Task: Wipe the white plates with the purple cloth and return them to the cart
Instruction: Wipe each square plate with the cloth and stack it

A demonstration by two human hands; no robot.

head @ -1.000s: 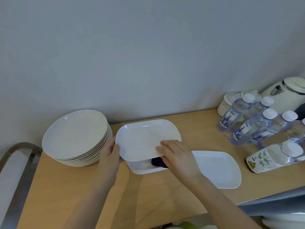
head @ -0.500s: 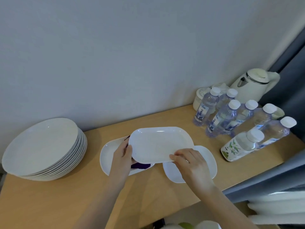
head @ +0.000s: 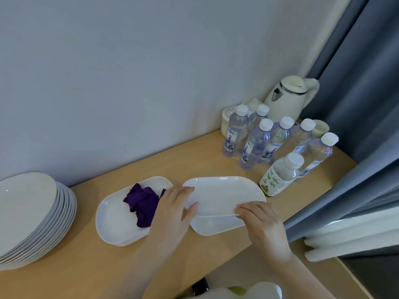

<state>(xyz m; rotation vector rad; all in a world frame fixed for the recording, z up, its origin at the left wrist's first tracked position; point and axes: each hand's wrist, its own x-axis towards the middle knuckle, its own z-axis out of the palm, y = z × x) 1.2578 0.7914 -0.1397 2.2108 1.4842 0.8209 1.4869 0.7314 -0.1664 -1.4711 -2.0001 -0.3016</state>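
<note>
ok so both hands, left hand (head: 172, 209) and right hand (head: 261, 222), have just carried the oblong plate (head: 222, 196) rightward, gripping its ends, onto another plate (head: 213, 225), uncovering the purple cloth (head: 141, 202) on the leftover plate (head: 116, 221), so I'd guess that one's next.

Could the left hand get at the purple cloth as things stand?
Probably yes: the purple cloth lies uncovered on the oblong plate right beside the left hand, though that hand now grips the lifted plate.
</note>
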